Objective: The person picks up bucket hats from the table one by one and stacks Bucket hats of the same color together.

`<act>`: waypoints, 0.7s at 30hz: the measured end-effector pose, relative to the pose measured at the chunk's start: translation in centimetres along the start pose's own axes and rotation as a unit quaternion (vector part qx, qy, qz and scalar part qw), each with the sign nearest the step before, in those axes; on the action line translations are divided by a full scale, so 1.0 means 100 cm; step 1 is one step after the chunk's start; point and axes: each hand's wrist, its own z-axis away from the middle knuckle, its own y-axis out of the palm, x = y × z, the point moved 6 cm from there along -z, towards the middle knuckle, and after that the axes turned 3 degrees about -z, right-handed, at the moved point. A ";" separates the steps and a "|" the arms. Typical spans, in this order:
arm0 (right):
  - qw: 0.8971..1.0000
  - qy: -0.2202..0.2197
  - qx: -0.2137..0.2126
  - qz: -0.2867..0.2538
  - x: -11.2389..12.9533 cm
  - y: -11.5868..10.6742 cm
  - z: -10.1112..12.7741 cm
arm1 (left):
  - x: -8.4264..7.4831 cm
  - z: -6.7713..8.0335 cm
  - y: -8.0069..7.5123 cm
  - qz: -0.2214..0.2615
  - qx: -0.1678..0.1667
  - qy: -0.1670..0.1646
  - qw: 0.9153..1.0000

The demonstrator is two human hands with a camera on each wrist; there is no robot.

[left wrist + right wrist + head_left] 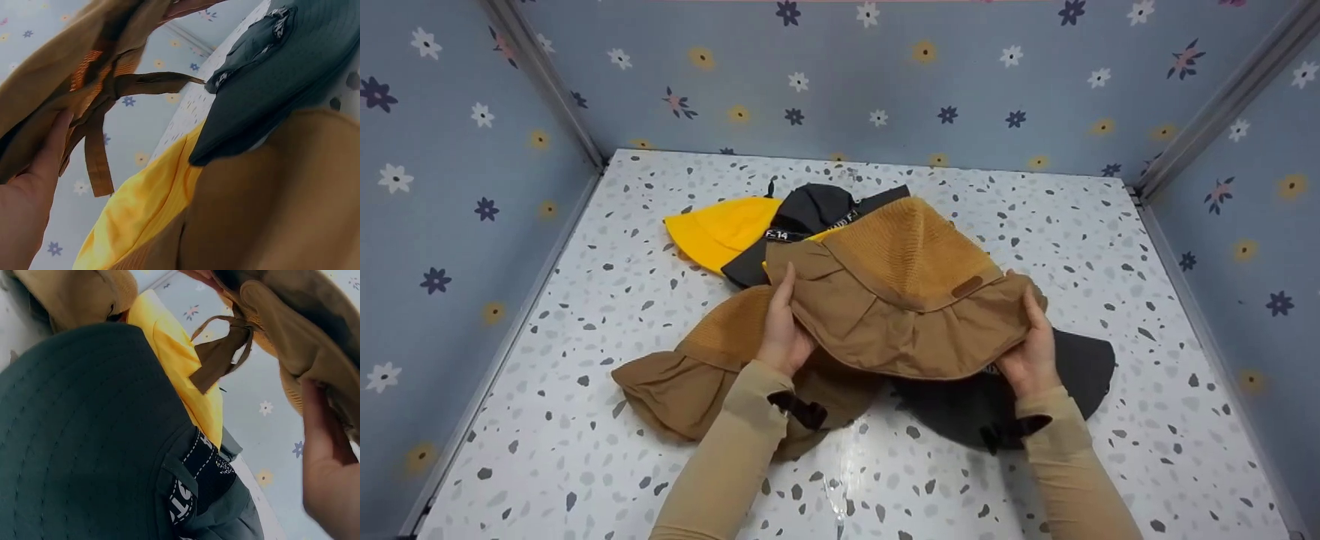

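Presently, a brown brimmed hat (900,300) is gripped at its brim ends by the left hand (784,330) and right hand (1030,352), long axis crosswise between them, raised above a second brown hat (697,367), a dark hat (997,405) and a yellow hat (720,229) on the counter (1110,262).

You've got two bare hands showing, no gloves or rings visible: left hand (781,337) & right hand (1030,352). Both arms are in snug tan long sleeves, left sleeve (727,457) & right sleeve (1072,480), smooth knit-like fabric w/ no print or logo, cuffs ending right at the wrists. Each wrist carries a black strap w/ a small dark mount on the inner side, left strap (799,409) & right strap (1012,429), sitting over the cuff.
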 end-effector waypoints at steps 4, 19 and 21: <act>0.998 0.022 -0.032 0.055 -0.006 -0.003 -0.002 | -0.011 0.004 -0.007 0.003 0.003 0.006 1.000; 0.983 -0.026 -0.059 0.173 -0.022 -0.002 -0.003 | -0.065 0.017 -0.044 -0.107 -0.069 0.000 0.992; 0.978 -0.033 -0.058 0.199 -0.024 0.000 -0.004 | -0.075 0.017 -0.050 -0.141 -0.083 0.005 0.986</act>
